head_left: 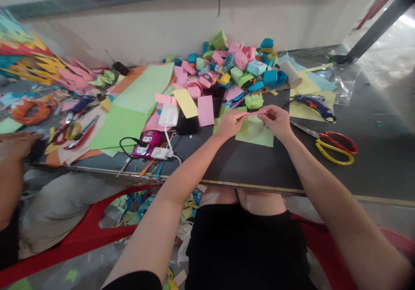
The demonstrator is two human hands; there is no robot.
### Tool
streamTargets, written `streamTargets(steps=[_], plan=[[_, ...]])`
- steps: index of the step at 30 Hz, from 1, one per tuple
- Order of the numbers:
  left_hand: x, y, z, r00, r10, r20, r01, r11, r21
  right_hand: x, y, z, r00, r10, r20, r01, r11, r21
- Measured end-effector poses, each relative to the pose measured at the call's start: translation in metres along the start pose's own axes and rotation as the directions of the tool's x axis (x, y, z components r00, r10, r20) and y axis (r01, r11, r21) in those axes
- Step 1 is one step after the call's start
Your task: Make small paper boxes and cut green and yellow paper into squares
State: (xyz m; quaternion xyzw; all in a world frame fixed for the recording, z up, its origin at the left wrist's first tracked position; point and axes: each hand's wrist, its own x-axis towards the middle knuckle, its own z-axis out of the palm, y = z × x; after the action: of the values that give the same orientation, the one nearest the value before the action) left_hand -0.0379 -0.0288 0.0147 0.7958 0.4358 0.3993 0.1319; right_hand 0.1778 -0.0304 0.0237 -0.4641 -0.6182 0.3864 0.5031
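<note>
Between my two hands is a narrow pink paper strip [256, 112], seen nearly edge-on. My left hand [231, 123] pinches its left end, and my right hand [275, 119] has its fingers closed on the right end. Under them lies a pale green paper sheet [256, 133] on the dark table. Just beyond my hands sits a light green folded paper piece [253, 101]. Behind it rises a heap of folded paper pieces [233, 65] in pink, blue, green and yellow. A yellow paper rectangle [186, 103] and a pink paper rectangle [205, 110] lie to the left.
Right of my hands are scissors [335, 145] with red and yellow handles and a blue glue gun [314, 104]. A cardboard tube [291, 74] lies behind. Leftward are a power strip [149, 143], white charger [168, 115], large green sheets [126, 113] and another person's hand [19, 145].
</note>
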Motion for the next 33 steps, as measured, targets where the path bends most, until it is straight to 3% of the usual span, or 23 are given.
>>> streamTargets(steps=[6, 9, 15, 22, 27, 33], plan=[[0.001, -0.003, 0.002, 0.999, 0.038, 0.038, -0.038, 0.999, 0.017, -0.001, 0.0, -0.004, 0.995, -0.063, -0.071, 0.053, 0.99, -0.128], [0.002, -0.004, 0.0, 1.0, 0.014, -0.016, -0.014, 1.0, -0.004, -0.002, -0.001, -0.003, 0.992, -0.091, -0.092, 0.079, 0.989, -0.129], [0.001, -0.003, -0.005, 0.993, -0.078, -0.084, 0.063, 0.984, -0.164, -0.001, 0.002, -0.002, 0.998, 0.029, -0.059, -0.032, 0.999, -0.038], [0.001, -0.002, -0.004, 0.966, -0.252, -0.053, 0.229, 0.935, -0.269, 0.002, 0.001, -0.002, 0.999, 0.007, -0.032, -0.007, 1.0, 0.004], [0.003, -0.004, -0.008, 0.965, -0.26, -0.031, 0.24, 0.927, -0.289, 0.003, 0.001, -0.002, 0.999, 0.025, -0.021, -0.026, 0.999, -0.021], [-0.002, 0.001, -0.021, 0.97, -0.234, 0.071, 0.244, 0.92, -0.307, 0.0, 0.003, -0.003, 0.999, 0.032, 0.033, -0.032, 0.999, -0.008]])
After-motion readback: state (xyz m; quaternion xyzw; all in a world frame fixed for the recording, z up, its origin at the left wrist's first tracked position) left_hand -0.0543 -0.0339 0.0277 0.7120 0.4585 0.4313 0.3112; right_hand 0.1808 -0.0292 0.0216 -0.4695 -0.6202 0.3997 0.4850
